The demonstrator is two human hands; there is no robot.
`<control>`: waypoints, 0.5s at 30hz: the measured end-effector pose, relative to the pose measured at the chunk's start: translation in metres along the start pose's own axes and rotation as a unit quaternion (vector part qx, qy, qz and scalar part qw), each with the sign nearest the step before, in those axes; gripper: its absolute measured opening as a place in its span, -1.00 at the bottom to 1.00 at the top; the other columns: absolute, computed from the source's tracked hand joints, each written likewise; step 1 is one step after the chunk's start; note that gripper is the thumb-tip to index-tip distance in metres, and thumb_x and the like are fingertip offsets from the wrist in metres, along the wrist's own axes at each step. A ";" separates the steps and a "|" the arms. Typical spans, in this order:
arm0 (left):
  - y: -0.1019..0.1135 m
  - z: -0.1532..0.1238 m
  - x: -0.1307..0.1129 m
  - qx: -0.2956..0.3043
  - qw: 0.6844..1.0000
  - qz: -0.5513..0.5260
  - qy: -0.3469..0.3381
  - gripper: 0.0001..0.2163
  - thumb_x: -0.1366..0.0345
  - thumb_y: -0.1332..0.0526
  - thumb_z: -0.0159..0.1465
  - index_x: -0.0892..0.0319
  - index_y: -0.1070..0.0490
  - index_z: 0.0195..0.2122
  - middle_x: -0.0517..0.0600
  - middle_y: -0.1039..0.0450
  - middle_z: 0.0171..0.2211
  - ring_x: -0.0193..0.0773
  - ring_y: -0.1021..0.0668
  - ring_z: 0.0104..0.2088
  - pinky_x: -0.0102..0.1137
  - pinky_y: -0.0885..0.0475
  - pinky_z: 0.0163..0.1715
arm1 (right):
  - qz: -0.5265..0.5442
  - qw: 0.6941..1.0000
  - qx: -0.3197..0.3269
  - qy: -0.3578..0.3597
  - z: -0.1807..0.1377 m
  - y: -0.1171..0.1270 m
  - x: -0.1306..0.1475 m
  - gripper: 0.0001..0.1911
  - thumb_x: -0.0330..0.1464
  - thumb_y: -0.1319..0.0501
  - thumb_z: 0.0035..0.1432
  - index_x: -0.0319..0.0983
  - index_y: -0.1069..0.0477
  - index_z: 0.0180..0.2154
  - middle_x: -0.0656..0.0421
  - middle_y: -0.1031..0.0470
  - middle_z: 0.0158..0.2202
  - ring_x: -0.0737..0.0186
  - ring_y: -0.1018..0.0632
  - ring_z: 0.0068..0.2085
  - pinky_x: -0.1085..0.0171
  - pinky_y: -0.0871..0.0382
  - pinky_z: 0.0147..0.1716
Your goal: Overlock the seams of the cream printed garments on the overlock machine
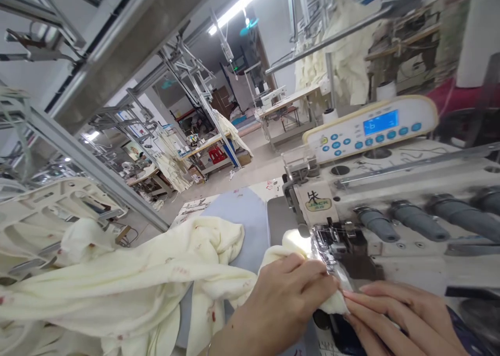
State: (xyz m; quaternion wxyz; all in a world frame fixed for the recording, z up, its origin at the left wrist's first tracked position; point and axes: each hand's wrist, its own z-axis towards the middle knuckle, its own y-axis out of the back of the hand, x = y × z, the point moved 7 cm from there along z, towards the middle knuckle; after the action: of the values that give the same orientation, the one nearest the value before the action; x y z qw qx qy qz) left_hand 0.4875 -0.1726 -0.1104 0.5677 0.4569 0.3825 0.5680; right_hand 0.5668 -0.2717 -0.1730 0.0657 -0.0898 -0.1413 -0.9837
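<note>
Pale yellow printed fabric (167,272) spreads from the left across the work surface and runs up to the presser foot area of a white sewing machine (414,262). My left hand (279,293) is closed on the fabric just in front of the lit needle area (312,241). Beside it, my right hand (398,314) has its fingertips pressed against the fabric's near end, close to the left fingers. The fabric edge under my fingers is partly hidden by both hands.
A control panel (371,129) with a blue screen sits atop the machine, and grey tension knobs (417,220) line its front. A metal rail (105,153) slants across the left, near a cream plastic rack (47,226). Other sewing tables (289,103) stand beyond.
</note>
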 end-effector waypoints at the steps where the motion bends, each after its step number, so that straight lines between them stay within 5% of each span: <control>1: -0.001 0.000 0.000 0.000 1.000 0.002 0.002 -0.74 0.50 0.04 0.38 0.20 -0.31 0.03 -0.03 -0.43 -0.07 -0.29 -0.40 -0.26 -0.40 -0.39 -0.32 | 0.002 1.000 0.000 -0.008 0.002 0.001 0.000 -0.87 -0.45 -0.15 0.25 -0.17 -0.46 -0.25 0.18 -0.51 -0.32 0.18 -0.49 -0.20 0.13 -0.32 -0.18; 7: 0.000 -0.002 0.005 0.006 1.000 -0.017 0.009 -0.70 0.51 0.00 0.33 0.14 -0.34 0.02 -0.04 -0.44 -0.04 -0.27 -0.41 -0.23 -0.39 -0.43 -0.31 | 0.041 0.999 0.025 -0.022 0.016 0.009 0.007 -0.79 -0.62 -0.22 0.15 -0.28 -0.43 -0.18 0.11 -0.45 -0.27 0.17 -0.43 -0.13 0.13 -0.34 -0.17; 12: 0.011 -0.001 0.011 0.028 0.993 -0.113 -0.029 -0.69 0.40 -0.13 0.20 0.15 -0.41 -0.02 -0.04 -0.48 -0.03 -0.28 -0.47 -0.14 -0.34 -0.44 -0.07 | -0.016 0.997 0.048 0.058 0.019 0.010 0.015 -0.87 -0.49 -0.16 0.26 -0.26 -0.48 -0.22 0.13 -0.51 -0.27 0.16 -0.44 -0.17 0.10 -0.26 -0.15; 15: 0.011 0.000 0.012 0.035 0.996 -0.074 -0.030 -0.72 0.44 -0.09 0.26 0.13 -0.41 -0.03 -0.07 -0.50 -0.05 -0.30 -0.47 -0.12 -0.37 -0.45 -0.09 | -0.027 0.998 0.045 0.044 0.021 0.008 0.009 -0.85 -0.51 -0.17 0.24 -0.21 -0.49 -0.22 0.17 -0.53 -0.27 0.19 -0.45 -0.17 0.12 -0.25 -0.13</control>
State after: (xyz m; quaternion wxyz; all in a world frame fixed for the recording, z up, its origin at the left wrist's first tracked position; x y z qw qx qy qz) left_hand 0.4853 -0.1610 -0.0990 0.6026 0.4638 0.4178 0.4973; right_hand 0.5625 -0.2744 -0.1489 0.0495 -0.0396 -0.1851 -0.9807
